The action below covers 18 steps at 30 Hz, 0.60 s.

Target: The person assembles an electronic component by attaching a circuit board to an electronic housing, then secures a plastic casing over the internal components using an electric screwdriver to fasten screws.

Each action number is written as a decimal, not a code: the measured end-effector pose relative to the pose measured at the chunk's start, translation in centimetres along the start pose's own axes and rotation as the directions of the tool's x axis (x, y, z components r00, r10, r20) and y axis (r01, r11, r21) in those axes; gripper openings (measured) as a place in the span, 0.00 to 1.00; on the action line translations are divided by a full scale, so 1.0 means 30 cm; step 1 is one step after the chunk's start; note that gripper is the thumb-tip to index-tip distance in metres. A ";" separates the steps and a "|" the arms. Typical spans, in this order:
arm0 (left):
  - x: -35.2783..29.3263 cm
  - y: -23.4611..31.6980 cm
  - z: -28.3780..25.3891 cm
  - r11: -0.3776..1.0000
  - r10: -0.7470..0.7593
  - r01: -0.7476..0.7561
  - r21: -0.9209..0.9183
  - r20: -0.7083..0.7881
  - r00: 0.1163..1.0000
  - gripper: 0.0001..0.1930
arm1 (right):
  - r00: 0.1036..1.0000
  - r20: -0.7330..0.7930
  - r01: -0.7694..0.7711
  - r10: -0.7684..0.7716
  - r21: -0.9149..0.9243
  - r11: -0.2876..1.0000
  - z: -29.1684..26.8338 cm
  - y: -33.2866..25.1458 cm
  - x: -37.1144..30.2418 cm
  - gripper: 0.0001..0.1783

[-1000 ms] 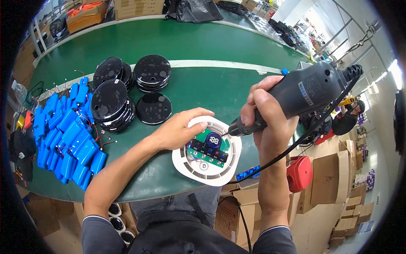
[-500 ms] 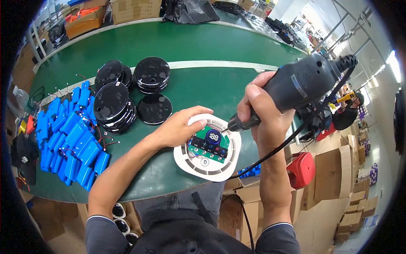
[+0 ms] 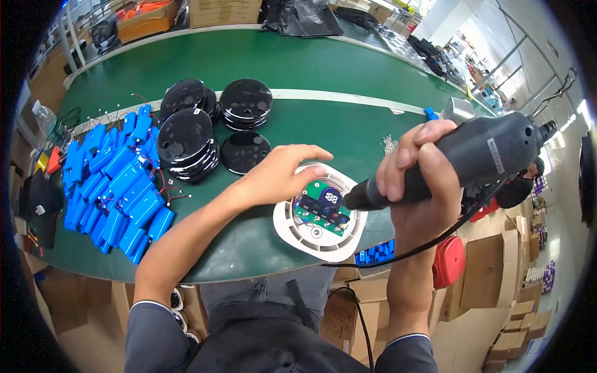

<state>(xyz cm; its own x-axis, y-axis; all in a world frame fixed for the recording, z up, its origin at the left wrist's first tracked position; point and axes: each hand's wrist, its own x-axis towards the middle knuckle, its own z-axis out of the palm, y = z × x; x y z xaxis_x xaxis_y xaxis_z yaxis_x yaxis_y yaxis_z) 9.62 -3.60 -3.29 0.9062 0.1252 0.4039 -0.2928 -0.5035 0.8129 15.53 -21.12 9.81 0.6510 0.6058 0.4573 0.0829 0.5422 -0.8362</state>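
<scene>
A white rounded plastic housing [image 3: 286, 235] lies near the front edge of the green table. Inside it is a green circuit board [image 3: 309, 198] with a lit round display [image 3: 330, 197] and a dark strip. My left hand [image 3: 273, 177] holds the housing's far left rim, thumb over the rim and index finger stretched along the outside. In my right hand [image 3: 429, 186] is a black corded electric screwdriver [image 3: 485, 155], held nearly level with fingers wrapped round its body. Its nose points left over the housing's right side. Whether the bit touches anything cannot be made out.
Blue wired battery packs [image 3: 118, 186] are heaped at the left. Stacks of glossy black discs [image 3: 186, 137] stand beside them. Small screws [image 3: 390, 144] lie beyond the housing. The screwdriver's cord [image 3: 429, 250] loops below my right hand. A red stool [image 3: 449, 261] and cardboard boxes [image 3: 488, 261] stand right.
The screwdriver has shifted right and tilted closer to level, its nose drawing away from the board. Small screws have come into sight. The whole view has shifted, and my left hand stays on the housing.
</scene>
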 end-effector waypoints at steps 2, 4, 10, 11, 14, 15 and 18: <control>-0.013 -0.032 0.018 0.987 -0.100 0.109 -0.119 0.074 0.992 0.17 | 0.995 0.092 -0.041 0.043 -0.029 0.999 0.020 0.011 -0.012 0.09; -0.017 -0.037 0.024 0.913 -0.242 0.298 -0.279 0.219 0.945 0.20 | 0.990 0.095 -0.093 0.102 -0.090 0.992 0.037 0.028 -0.017 0.10; -0.016 -0.083 0.048 0.944 -0.161 0.203 -0.259 0.173 0.972 0.20 | 0.987 0.096 -0.118 0.127 -0.094 0.988 0.080 0.058 -0.017 0.11; -0.017 -0.091 0.051 0.943 -0.166 0.206 -0.261 0.168 0.972 0.20 | 0.985 0.086 -0.138 0.148 -0.114 0.984 0.085 0.061 -0.017 0.11; -0.017 -0.101 0.057 0.930 -0.139 0.186 -0.315 0.166 0.976 0.19 | 0.986 0.075 -0.133 0.147 -0.167 0.977 0.091 0.068 -0.018 0.12; -0.016 -0.088 0.054 0.935 -0.150 0.194 -0.296 0.168 0.974 0.19 | 0.986 0.078 -0.134 0.149 -0.169 0.976 0.092 0.068 -0.022 0.12; -0.018 -0.084 0.054 0.939 -0.156 0.197 -0.281 0.160 0.975 0.19 | 0.989 0.059 -0.125 0.134 -0.140 0.982 0.091 0.074 -0.025 0.11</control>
<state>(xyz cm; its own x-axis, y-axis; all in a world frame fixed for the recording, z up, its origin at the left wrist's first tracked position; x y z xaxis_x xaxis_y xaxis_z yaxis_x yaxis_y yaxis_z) 10.36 -3.80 -6.23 0.9778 0.0635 0.1996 -0.1827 -0.2077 0.9610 13.17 -18.76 8.44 0.6104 0.7065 0.3581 0.1054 0.3756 -0.9208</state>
